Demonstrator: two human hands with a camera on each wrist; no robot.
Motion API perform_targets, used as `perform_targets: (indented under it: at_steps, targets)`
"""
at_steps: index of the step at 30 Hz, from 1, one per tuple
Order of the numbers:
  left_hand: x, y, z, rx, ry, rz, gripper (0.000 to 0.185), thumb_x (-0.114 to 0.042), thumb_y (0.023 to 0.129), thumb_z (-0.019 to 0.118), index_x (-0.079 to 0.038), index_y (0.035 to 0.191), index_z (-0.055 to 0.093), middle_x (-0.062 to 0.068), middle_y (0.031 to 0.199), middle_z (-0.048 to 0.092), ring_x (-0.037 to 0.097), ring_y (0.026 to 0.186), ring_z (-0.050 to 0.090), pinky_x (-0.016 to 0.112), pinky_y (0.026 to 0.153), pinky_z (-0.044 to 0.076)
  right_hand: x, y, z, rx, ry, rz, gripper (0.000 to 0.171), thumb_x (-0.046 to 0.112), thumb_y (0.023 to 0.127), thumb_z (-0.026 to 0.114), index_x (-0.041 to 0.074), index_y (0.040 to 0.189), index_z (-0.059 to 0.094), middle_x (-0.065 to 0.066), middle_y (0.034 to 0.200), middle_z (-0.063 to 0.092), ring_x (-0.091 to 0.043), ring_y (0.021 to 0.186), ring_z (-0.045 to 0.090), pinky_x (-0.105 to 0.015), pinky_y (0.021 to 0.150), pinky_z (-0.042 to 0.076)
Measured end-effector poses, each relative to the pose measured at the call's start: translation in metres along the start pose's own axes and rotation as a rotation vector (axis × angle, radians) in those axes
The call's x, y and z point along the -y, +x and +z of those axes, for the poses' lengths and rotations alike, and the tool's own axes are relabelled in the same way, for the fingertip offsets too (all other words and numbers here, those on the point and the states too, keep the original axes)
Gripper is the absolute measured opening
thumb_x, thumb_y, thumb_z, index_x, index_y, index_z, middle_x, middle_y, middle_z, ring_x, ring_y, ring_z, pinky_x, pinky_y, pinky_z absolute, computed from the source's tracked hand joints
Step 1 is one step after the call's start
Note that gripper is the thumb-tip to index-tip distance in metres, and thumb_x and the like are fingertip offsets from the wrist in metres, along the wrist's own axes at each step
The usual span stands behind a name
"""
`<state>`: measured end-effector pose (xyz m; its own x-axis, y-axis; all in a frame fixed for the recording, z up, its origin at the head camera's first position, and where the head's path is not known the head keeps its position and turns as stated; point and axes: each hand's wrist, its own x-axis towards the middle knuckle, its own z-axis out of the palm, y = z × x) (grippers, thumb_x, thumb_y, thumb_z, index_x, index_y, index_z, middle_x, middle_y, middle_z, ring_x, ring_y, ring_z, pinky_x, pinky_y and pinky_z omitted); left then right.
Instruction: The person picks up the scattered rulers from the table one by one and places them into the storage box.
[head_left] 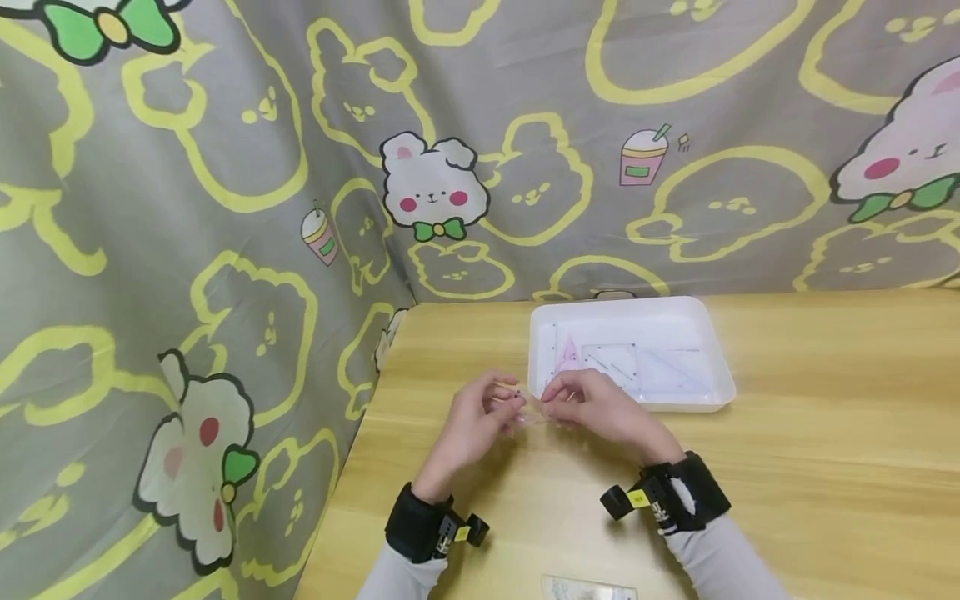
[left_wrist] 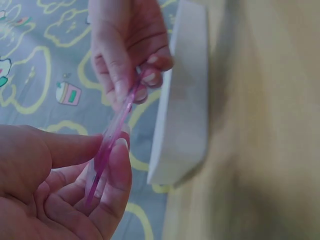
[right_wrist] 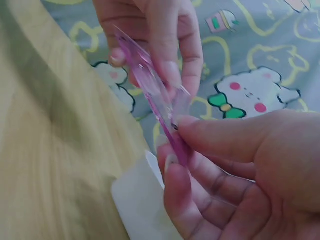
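Observation:
A thin, clear pink-tinted plastic piece is held edge-on just above the wooden table, at the near left corner of a white tray. My left hand pinches its left end and my right hand pinches its right end. In the left wrist view, my left hand pinches the plastic piece between thumb and finger, with the right hand on its far end. In the right wrist view, my right hand pinches the same plastic piece.
The tray holds several clear flat rulers and set squares and a pink one. Another clear plastic item lies at the near table edge. A patterned cloth hangs behind and left of the table.

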<state>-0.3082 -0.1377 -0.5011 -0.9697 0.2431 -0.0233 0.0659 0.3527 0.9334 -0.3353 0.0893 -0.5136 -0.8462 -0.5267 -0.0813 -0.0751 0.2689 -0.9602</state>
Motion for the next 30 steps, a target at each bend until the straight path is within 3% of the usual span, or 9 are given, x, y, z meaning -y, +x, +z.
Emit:
perform_targets:
  at_steps: [5,10,11,15,18,27,30]
  targets:
    - [-0.009,0.029,0.011,-0.002,0.029,0.053,0.024,-0.005,0.100,0.068,0.001,0.124,0.067,0.015,0.107,0.075,0.022,0.081,0.071,0.045,0.072,0.063,-0.007,-0.004,-0.012,-0.110,0.020,0.014,0.020,0.005,0.097,0.067,-0.002,0.115,0.070,-0.014,0.092,0.071,-0.031,0.081,0.069,-0.038,0.073,0.060]
    - [-0.017,0.058,0.027,0.007,0.066,0.086,0.020,-0.006,0.099,0.071,-0.003,0.118,0.071,0.012,0.104,0.076,0.015,0.078,0.071,0.035,0.070,0.062,-0.012,-0.012,-0.028,-0.211,0.004,0.027,0.022,0.005,0.100,0.065,-0.002,0.120,0.071,-0.015,0.096,0.072,-0.023,0.080,0.068,-0.032,0.073,0.058]
    - [-0.019,0.062,0.030,0.003,0.070,0.084,0.018,-0.007,0.099,0.072,-0.003,0.117,0.072,0.012,0.103,0.076,0.016,0.078,0.071,0.032,0.069,0.061,-0.012,-0.013,-0.031,-0.230,-0.002,0.034,0.022,0.006,0.100,0.065,-0.001,0.120,0.071,-0.015,0.096,0.072,-0.021,0.080,0.067,-0.030,0.073,0.057]
    - [-0.019,0.076,0.038,0.001,0.070,0.069,0.013,-0.008,0.098,0.073,-0.004,0.110,0.072,0.010,0.099,0.076,0.026,0.078,0.074,0.041,0.071,0.063,-0.011,-0.015,-0.043,-0.294,-0.048,0.067,0.022,0.010,0.101,0.067,0.002,0.120,0.073,-0.012,0.097,0.072,-0.019,0.081,0.066,-0.030,0.073,0.054]
    - [-0.013,0.079,0.039,0.007,0.069,0.055,0.012,-0.009,0.098,0.072,-0.004,0.109,0.072,0.010,0.097,0.075,0.031,0.079,0.075,0.050,0.074,0.063,-0.014,-0.015,-0.045,-0.331,-0.086,0.073,0.021,0.009,0.101,0.066,0.000,0.119,0.073,-0.013,0.095,0.074,-0.020,0.079,0.067,-0.029,0.071,0.053]
    - [0.000,0.079,0.033,-0.043,-0.044,-0.010,0.024,-0.004,0.096,0.073,0.006,0.117,0.068,0.015,0.101,0.074,0.027,0.083,0.075,0.046,0.080,0.063,-0.020,-0.013,-0.048,-0.423,-0.099,0.120,0.022,0.006,0.100,0.065,-0.005,0.118,0.070,-0.015,0.091,0.071,-0.019,0.075,0.066,-0.024,0.066,0.050]
    - [0.002,0.080,0.033,-0.056,-0.052,-0.015,0.024,-0.004,0.096,0.073,0.004,0.117,0.068,0.013,0.102,0.074,0.023,0.086,0.075,0.044,0.083,0.063,-0.020,-0.011,-0.046,-0.442,-0.122,0.111,0.022,0.005,0.100,0.066,-0.005,0.119,0.070,-0.014,0.091,0.072,-0.017,0.074,0.067,-0.024,0.065,0.050]
